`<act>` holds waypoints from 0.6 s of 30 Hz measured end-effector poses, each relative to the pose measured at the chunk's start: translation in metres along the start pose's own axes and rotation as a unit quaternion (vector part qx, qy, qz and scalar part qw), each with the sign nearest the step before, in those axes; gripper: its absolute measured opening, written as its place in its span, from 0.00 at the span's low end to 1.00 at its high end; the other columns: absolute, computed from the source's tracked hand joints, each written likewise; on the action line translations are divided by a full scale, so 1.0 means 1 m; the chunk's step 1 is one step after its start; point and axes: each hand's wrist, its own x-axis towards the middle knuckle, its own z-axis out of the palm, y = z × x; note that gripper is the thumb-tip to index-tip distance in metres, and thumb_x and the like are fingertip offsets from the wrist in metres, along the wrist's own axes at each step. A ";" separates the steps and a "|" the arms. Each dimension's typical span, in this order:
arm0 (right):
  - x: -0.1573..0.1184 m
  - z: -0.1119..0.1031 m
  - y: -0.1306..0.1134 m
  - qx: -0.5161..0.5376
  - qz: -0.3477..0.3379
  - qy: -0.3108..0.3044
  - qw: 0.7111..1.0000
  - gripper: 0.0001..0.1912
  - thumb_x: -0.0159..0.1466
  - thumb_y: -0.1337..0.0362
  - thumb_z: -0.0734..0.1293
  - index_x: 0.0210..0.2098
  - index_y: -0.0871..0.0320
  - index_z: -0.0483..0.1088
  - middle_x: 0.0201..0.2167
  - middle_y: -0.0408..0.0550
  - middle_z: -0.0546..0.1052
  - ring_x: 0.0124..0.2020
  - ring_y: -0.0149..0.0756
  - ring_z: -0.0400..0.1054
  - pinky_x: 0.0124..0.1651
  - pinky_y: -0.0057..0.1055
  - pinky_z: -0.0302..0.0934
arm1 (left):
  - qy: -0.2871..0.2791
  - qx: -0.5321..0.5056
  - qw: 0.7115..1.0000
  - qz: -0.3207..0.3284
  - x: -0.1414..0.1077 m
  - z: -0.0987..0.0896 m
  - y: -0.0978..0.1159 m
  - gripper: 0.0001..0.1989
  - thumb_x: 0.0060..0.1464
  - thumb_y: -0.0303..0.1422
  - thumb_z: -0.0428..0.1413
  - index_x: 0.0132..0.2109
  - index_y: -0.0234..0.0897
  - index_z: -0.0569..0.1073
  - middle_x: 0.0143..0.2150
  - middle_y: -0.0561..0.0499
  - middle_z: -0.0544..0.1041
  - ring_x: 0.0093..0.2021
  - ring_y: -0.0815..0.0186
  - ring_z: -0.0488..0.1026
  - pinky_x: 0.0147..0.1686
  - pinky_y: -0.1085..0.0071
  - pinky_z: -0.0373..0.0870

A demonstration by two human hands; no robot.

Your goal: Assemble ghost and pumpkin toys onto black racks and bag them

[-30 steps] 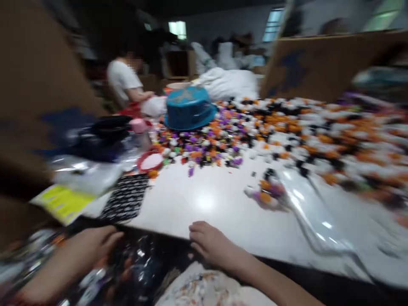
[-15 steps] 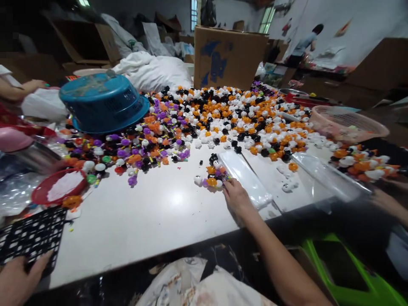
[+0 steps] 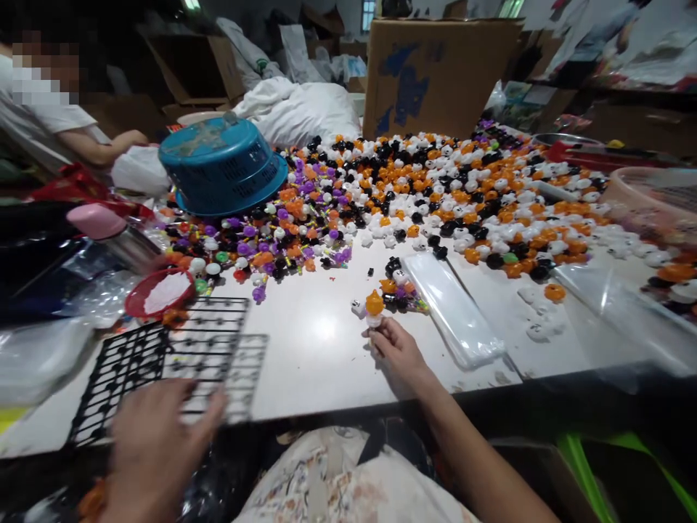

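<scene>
My right hand [image 3: 400, 350], fingers pinched, holds a small orange pumpkin-shaped toy [image 3: 375, 302] upright over the white table [image 3: 305, 363]. Its lower part is pale and half covered by my fingers. Just behind lies a small cluster of toys [image 3: 390, 286], with a white ghost-like head [image 3: 358, 307] to its left. A stack of clear plastic bags [image 3: 454, 312] lies to the right. My left hand [image 3: 166, 436], smeared by motion, is at the near edge of a black plastic grid [image 3: 210, 339] and seems to grip it. Another black grid [image 3: 123, 374] lies beside it.
Loose orange, white, black and purple toys [image 3: 425, 178] cover the back of the table. An upturned blue basin [image 3: 218, 171] sits among them, before a cardboard box [image 3: 435, 80]. At left are a red dish [image 3: 133, 298] and a pink-lidded flask [image 3: 117, 232]. A co-worker's arm [image 3: 103, 149] shows far left.
The view has turned left. My right hand has picked up the pumpkin toy from the cluster. My left hand has moved right, and a black grid now extends further over the table.
</scene>
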 end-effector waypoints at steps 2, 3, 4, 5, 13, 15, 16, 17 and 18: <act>-0.002 0.014 0.001 0.088 0.037 -0.053 0.994 0.14 0.63 0.52 0.66 0.39 0.57 0.69 0.39 0.47 0.76 0.24 0.27 0.61 0.28 0.27 0.55 | -0.044 -0.006 0.997 0.061 -0.006 0.020 0.049 0.12 0.57 0.43 0.55 0.37 0.37 0.70 0.34 0.46 0.73 0.36 0.56 0.68 0.40 0.59 0.66; -0.002 0.019 0.002 0.114 0.052 -0.074 0.989 0.15 0.62 0.52 0.67 0.38 0.57 0.70 0.39 0.48 0.77 0.24 0.26 0.60 0.27 0.27 0.54 | -0.060 -0.003 0.996 0.068 -0.008 0.032 0.069 0.12 0.58 0.42 0.55 0.35 0.37 0.69 0.32 0.46 0.72 0.36 0.56 0.68 0.40 0.59 0.66; -0.003 0.024 0.003 0.134 0.065 -0.092 0.985 0.15 0.62 0.51 0.68 0.38 0.58 0.70 0.39 0.48 0.77 0.24 0.25 0.59 0.27 0.26 0.53 | -0.078 0.008 0.995 0.061 -0.010 0.044 0.084 0.12 0.58 0.41 0.55 0.34 0.37 0.69 0.32 0.46 0.71 0.36 0.56 0.68 0.40 0.59 0.66; -0.004 0.027 0.004 0.150 0.077 -0.106 0.980 0.16 0.61 0.51 0.68 0.38 0.59 0.71 0.38 0.48 0.77 0.23 0.24 0.58 0.26 0.25 0.51 | -0.098 0.018 0.993 0.055 -0.012 0.054 0.096 0.12 0.59 0.41 0.55 0.33 0.37 0.68 0.31 0.46 0.70 0.37 0.56 0.68 0.40 0.59 0.67; -0.014 0.033 0.007 0.159 0.120 -0.145 0.969 0.17 0.61 0.50 0.70 0.39 0.59 0.73 0.36 0.48 0.76 0.22 0.23 0.53 0.24 0.25 0.45 | -0.138 -0.092 0.984 0.060 0.001 0.056 0.102 0.13 0.63 0.39 0.52 0.48 0.33 0.69 0.52 0.38 0.68 0.53 0.54 0.68 0.52 0.56 0.70; -0.015 0.032 0.006 0.153 0.125 -0.145 0.969 0.17 0.62 0.50 0.69 0.38 0.59 0.74 0.33 0.46 0.75 0.22 0.23 0.52 0.23 0.25 0.43 | -0.156 -0.116 0.977 0.087 0.009 0.050 0.080 0.13 0.63 0.37 0.52 0.50 0.34 0.68 0.55 0.38 0.68 0.57 0.54 0.66 0.56 0.55 0.68; -0.014 0.033 0.005 0.155 0.130 -0.147 0.968 0.17 0.62 0.49 0.70 0.38 0.59 0.74 0.32 0.46 0.74 0.21 0.23 0.52 0.23 0.25 0.43 | -0.174 -0.123 0.971 0.112 0.011 0.049 0.068 0.14 0.63 0.37 0.52 0.51 0.34 0.68 0.58 0.38 0.67 0.59 0.53 0.64 0.58 0.54 0.67; -0.014 0.033 0.003 0.160 0.135 -0.152 0.966 0.18 0.61 0.49 0.70 0.37 0.59 0.74 0.30 0.45 0.73 0.21 0.23 0.51 0.23 0.26 0.42 | -0.195 -0.127 0.962 0.142 0.011 0.050 0.057 0.16 0.62 0.38 0.53 0.53 0.35 0.68 0.60 0.37 0.66 0.62 0.52 0.62 0.60 0.53 0.65; -0.013 0.035 0.002 0.167 0.138 -0.156 0.964 0.18 0.61 0.49 0.70 0.36 0.59 0.74 0.29 0.45 0.73 0.21 0.23 0.50 0.22 0.26 0.41 | -0.214 -0.130 0.953 0.171 0.010 0.053 0.047 0.19 0.61 0.39 0.54 0.56 0.35 0.67 0.63 0.37 0.64 0.65 0.51 0.60 0.61 0.52 0.64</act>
